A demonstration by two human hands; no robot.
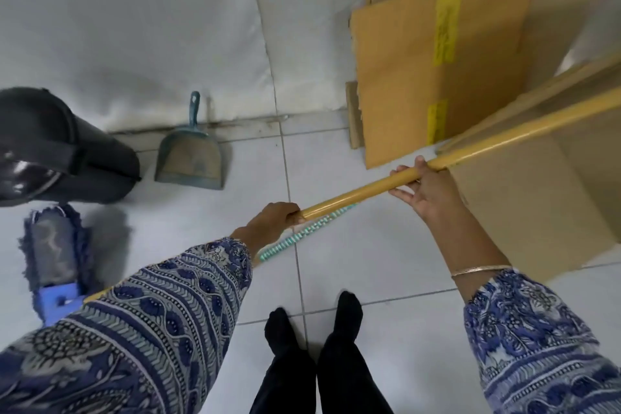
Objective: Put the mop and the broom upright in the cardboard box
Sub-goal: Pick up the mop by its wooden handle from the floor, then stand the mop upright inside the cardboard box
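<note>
The mop (57, 255) lies low at the left with its blue fringed head on the tiled floor (336, 245), while its yellow handle (363, 190) runs up and to the right, across the front of the cardboard box (537, 205). Both hands are on that handle. The left hand (272, 220) is closed round it lower down, nearer the head; the right hand (423, 186) sits further up with the thumb over the top and the fingers loosely curled beneath, more a guiding hold than a clamp. Held apart like this, the hands probably give leverage to swing the long shaft up toward vertical. A second stick with a teal pattern (302, 235) lies on the floor just under the handle (likely the broom's, though its head is hidden). The box stands open at the right, its flaps (437, 77) spread back against the wall, leaving the mouth free for things to drop in. A dustpan (190, 158) and a dark bin (50, 151) rest by the wall, well apart from the box.
</note>
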